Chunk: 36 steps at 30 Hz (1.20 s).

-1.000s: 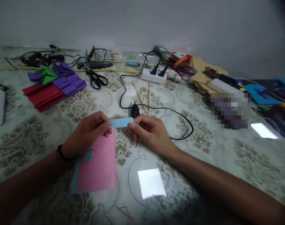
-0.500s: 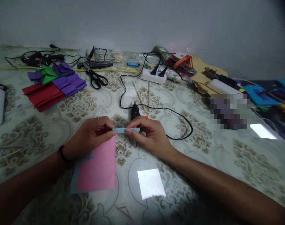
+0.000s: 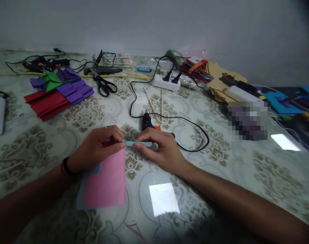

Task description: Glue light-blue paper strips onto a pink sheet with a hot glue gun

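Note:
A narrow folded strip of light blue paper (image 3: 130, 143) is held level between my two hands. My left hand (image 3: 99, 146) pinches its left end between thumb and fingers. My right hand (image 3: 160, 147) grips it nearer the right end, thumb in front and fingers behind. Under and in front of my left hand lies a pink sheet of paper (image 3: 110, 186), with blue paper (image 3: 80, 193) showing along its left edge. Just beyond my right hand rests a black glue gun (image 3: 146, 121), its nozzle pointing away and its rear hidden by my fingers.
Black-handled scissors (image 3: 104, 86) lie at the back, near folded red paper (image 3: 47, 103) and purple paper (image 3: 74, 91). A white power strip (image 3: 167, 82) holds two plugs. The glue gun's black cord (image 3: 195, 123) loops to the right. Thin wooden sticks (image 3: 161, 103) lie beyond the gun.
The blue strip has dipped and tilted slightly in my hands. My right thumb and fingers have shifted a little left and down, uncovering more of the glue gun.

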### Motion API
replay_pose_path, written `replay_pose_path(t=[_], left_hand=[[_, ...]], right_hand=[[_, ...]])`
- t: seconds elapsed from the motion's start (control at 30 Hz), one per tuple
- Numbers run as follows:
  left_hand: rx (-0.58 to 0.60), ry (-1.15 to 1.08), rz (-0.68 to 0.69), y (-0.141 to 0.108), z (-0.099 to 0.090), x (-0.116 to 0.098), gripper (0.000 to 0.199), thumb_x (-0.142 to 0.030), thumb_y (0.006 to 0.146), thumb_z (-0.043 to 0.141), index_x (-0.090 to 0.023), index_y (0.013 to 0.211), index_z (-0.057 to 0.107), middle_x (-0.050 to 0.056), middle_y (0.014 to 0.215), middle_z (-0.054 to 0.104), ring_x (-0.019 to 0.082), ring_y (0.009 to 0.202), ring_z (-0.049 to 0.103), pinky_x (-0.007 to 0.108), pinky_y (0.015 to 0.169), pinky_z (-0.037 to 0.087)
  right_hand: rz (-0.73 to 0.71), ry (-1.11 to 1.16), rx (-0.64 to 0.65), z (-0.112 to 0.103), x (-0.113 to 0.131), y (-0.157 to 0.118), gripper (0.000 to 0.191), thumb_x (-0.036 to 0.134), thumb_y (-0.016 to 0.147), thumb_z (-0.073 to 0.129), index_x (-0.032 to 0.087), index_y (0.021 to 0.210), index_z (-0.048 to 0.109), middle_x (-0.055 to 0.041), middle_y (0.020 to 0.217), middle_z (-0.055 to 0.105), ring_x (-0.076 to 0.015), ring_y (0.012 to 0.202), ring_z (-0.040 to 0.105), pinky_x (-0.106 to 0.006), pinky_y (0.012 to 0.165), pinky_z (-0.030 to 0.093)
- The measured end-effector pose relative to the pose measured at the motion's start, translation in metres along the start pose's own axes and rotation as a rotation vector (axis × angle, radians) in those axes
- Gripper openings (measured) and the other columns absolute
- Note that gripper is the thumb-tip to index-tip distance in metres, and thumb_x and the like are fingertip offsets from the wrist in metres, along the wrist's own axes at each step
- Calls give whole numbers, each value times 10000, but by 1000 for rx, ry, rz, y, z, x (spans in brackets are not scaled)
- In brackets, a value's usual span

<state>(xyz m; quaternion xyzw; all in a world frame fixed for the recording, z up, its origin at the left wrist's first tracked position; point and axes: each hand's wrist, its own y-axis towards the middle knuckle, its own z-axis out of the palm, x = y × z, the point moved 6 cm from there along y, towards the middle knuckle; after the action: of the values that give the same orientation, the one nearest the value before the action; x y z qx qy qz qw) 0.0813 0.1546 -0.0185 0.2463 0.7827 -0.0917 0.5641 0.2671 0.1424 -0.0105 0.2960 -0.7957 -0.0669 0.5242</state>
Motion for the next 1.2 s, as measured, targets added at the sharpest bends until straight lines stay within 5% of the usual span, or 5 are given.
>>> replay_pose_path(t=[0.63, 0.83, 1.2], left_hand=[[-119, -261, -43, 1, -7, 16, 142, -279, 950, 720, -191, 864, 649, -7, 740, 633, 125, 663, 581, 247, 625, 471], [-143, -251, -76, 1, -10, 16, 108, -268, 979, 677, -195, 907, 646, -33, 677, 649, 111, 633, 588, 219, 613, 480], [-85, -262, -132, 3, -6, 16, 199, -225, 936, 695, -168, 749, 653, -16, 680, 697, 90, 607, 604, 187, 590, 491]], right_hand=[[285, 272, -63, 1, -20, -1, 257, 375, 924, 755, 175, 779, 686, 10, 672, 644, -95, 571, 548, -211, 525, 421], [378, 304, 18, 9, -22, -5, 315, 433, 925, 749, 169, 785, 650, 32, 618, 569, -83, 516, 472, -209, 475, 357], [423, 375, 47, 14, -21, -9, 279, 422, 960, 695, 176, 839, 644, 34, 595, 579, -96, 505, 505, -219, 492, 395]])
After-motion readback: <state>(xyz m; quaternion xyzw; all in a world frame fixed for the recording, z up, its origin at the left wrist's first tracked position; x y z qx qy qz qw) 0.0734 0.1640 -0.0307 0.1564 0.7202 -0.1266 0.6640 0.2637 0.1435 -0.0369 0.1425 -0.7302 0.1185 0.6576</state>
